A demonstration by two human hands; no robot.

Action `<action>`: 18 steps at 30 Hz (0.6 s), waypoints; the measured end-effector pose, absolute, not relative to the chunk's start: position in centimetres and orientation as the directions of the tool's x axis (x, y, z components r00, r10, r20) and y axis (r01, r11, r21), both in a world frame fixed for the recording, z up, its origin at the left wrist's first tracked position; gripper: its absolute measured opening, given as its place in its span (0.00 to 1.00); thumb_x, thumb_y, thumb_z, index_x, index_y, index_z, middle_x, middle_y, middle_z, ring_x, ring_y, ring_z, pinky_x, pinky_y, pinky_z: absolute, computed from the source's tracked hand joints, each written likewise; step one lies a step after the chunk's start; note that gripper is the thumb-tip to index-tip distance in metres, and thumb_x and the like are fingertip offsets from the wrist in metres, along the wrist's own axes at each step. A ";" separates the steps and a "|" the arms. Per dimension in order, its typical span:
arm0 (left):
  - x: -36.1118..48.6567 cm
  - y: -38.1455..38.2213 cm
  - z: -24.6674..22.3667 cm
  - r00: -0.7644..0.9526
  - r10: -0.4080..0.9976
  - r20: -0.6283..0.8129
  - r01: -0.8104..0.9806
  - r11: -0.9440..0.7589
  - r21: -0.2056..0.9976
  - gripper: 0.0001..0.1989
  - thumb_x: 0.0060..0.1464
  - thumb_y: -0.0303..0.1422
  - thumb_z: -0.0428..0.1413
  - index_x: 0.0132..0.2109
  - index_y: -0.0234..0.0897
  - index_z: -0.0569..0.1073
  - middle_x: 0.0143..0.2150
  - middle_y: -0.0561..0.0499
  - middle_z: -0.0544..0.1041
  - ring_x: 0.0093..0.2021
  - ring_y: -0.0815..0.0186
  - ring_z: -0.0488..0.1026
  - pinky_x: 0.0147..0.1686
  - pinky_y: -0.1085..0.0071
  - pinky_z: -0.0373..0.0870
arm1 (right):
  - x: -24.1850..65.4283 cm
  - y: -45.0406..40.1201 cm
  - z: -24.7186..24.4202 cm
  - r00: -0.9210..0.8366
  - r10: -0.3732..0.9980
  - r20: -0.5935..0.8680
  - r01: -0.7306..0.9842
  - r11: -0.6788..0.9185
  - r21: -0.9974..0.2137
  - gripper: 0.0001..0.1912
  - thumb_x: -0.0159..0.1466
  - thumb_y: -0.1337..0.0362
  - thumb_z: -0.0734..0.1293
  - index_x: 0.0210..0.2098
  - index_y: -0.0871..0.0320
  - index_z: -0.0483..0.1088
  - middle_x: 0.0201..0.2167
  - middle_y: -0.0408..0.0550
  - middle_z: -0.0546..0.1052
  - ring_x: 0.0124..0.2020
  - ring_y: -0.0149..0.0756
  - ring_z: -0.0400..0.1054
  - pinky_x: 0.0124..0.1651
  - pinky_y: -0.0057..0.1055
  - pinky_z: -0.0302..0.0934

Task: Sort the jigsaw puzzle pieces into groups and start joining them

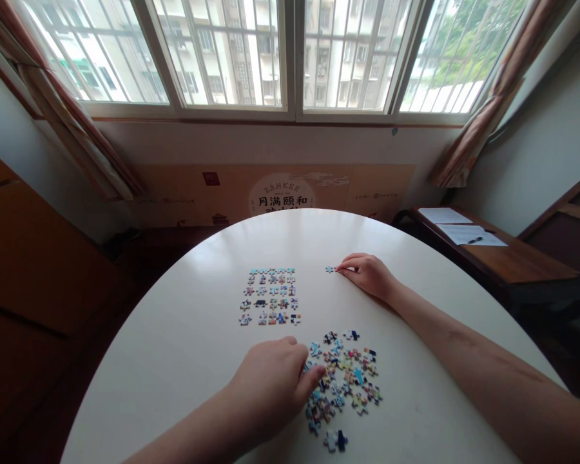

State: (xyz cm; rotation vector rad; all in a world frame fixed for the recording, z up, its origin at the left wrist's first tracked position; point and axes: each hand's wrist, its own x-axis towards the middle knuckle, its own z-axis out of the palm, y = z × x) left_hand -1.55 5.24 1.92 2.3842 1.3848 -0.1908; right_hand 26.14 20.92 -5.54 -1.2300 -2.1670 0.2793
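Observation:
At the far right of the white round table (174,374), my right hand (367,273) pinches a small jigsaw piece at its fingertips. A light-blue jigsaw piece (329,269) lies right beside those fingertips. My left hand (275,380) is curled at the left edge of a loose pile of jigsaw pieces (355,377). Its thumb points toward the pile; the fingertips are hidden, and I cannot see what they hold, if anything. Beyond the left hand, several jigsaw pieces (272,291) lie in rows, some of them close together.
Two pieces (336,441) lie near the table's front edge, apart from the pile. A wooden side table (522,258) at the right bears papers (471,235) and a pen. Behind the table are a printed box panel (319,177) and a barred window.

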 end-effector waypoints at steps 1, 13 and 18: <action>-1.5 5.2 1.9 0.506 0.810 -0.296 0.859 -0.443 0.255 0.21 0.68 0.45 0.44 0.36 0.37 0.74 0.37 0.45 0.76 0.37 0.57 0.74 0.38 0.61 0.70 | 26.1 20.9 -5.5 -0.366 0.835 0.411 0.703 0.538 -0.466 0.10 0.67 0.61 0.67 0.38 0.51 0.83 0.41 0.48 0.82 0.38 0.40 0.75 0.44 0.36 0.67; -1.7 5.1 1.7 0.521 0.822 -0.230 0.848 -0.466 0.252 0.22 0.68 0.45 0.44 0.34 0.37 0.74 0.36 0.45 0.77 0.36 0.56 0.75 0.38 0.61 0.71 | 26.3 20.8 -5.5 -0.222 0.866 0.449 0.679 0.468 -0.566 0.14 0.66 0.55 0.66 0.36 0.58 0.80 0.33 0.50 0.80 0.29 0.36 0.68 0.38 0.34 0.64; -1.7 5.1 1.8 0.533 0.818 -0.215 0.840 -0.480 0.255 0.23 0.68 0.46 0.44 0.34 0.37 0.74 0.35 0.45 0.76 0.35 0.57 0.75 0.37 0.62 0.70 | 26.5 20.7 -5.7 -0.177 0.901 0.396 0.657 0.407 -0.634 0.20 0.66 0.50 0.65 0.31 0.59 0.78 0.27 0.48 0.79 0.28 0.37 0.69 0.32 0.32 0.63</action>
